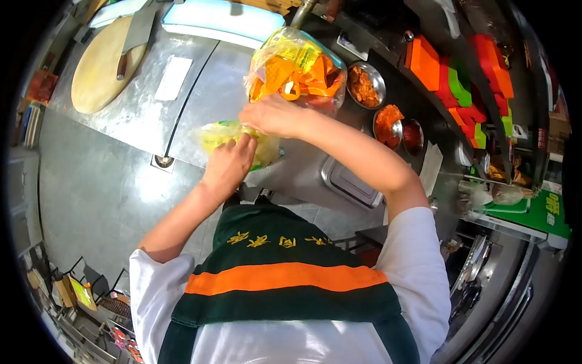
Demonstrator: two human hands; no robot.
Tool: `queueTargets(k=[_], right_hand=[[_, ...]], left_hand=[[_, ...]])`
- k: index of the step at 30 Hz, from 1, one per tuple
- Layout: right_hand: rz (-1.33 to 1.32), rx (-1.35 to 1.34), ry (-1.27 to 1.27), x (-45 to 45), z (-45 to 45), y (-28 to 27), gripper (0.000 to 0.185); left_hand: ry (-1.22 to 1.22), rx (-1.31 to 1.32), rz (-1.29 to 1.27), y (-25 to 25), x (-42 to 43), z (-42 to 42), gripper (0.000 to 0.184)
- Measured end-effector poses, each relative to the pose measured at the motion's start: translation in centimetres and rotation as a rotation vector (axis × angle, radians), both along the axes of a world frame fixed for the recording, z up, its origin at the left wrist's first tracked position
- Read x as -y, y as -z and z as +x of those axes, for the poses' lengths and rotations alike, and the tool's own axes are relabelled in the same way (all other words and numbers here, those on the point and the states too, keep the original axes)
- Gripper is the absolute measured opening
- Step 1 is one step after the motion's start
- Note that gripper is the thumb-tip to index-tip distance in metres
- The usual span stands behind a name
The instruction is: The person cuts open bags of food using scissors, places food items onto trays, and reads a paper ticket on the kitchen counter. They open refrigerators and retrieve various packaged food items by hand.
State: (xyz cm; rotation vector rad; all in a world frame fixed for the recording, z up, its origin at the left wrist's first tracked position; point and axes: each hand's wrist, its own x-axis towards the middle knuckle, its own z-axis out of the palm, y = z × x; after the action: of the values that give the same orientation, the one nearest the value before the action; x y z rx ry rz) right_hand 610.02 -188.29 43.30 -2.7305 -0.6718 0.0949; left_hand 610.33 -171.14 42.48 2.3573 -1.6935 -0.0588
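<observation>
A yellow-green plastic bag point(264, 153) rests at the near edge of the steel counter. My left hand point(231, 162) pinches the top of this bag from the near side. Just above and to its right, my right hand point(271, 116) is closed on the gathered bag top, its fingertips turned down and partly hidden. What lies inside the bag I cannot make out. Right behind my right hand stands a larger clear plastic bag point(254, 64) full of orange and yellow packets point(280, 77).
Metal bowls of orange-red food point(364, 85) stand to the right, near a lidded steel container point(351, 182). At left a cleaver point(139, 30) lies across a round cutting board point(100, 73). A white paper point(174, 78) and a pale blue tray point(221, 23) are farther back.
</observation>
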Motion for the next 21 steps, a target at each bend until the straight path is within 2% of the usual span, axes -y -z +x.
queueTargets(k=[1,3,8,13,15,17,21], right_hand=[[-0.004,0.002,0.002,0.0,0.0,0.1,0.007],[-0.092,0.036,0.005,-0.3,0.0,0.6,0.007],[-0.156,0.048,0.054,-1.8,-0.1,0.5,0.010],[-0.146,0.033,0.097,-2.3,0.1,0.1,0.011],[-0.218,0.051,0.136,-2.7,0.0,0.4,0.010],[-0.195,0.085,0.134,-2.6,-0.1,0.4,0.010],[-0.056,0.074,0.184,-1.7,-0.6,0.7,0.012]], left_hand=[[-0.008,0.029,0.059,0.1,0.0,0.3,0.019],[0.013,0.032,-0.005,-0.1,-0.1,0.4,0.019],[0.019,0.012,0.074,-0.4,-0.3,0.5,0.012],[-0.010,-0.063,0.006,-0.5,-0.7,0.4,0.008],[-0.022,-0.076,0.007,-0.8,-0.8,0.3,0.008],[0.137,0.006,-0.142,-1.6,-0.7,0.7,0.010],[0.222,0.035,-0.185,-1.2,-0.4,1.3,0.013]])
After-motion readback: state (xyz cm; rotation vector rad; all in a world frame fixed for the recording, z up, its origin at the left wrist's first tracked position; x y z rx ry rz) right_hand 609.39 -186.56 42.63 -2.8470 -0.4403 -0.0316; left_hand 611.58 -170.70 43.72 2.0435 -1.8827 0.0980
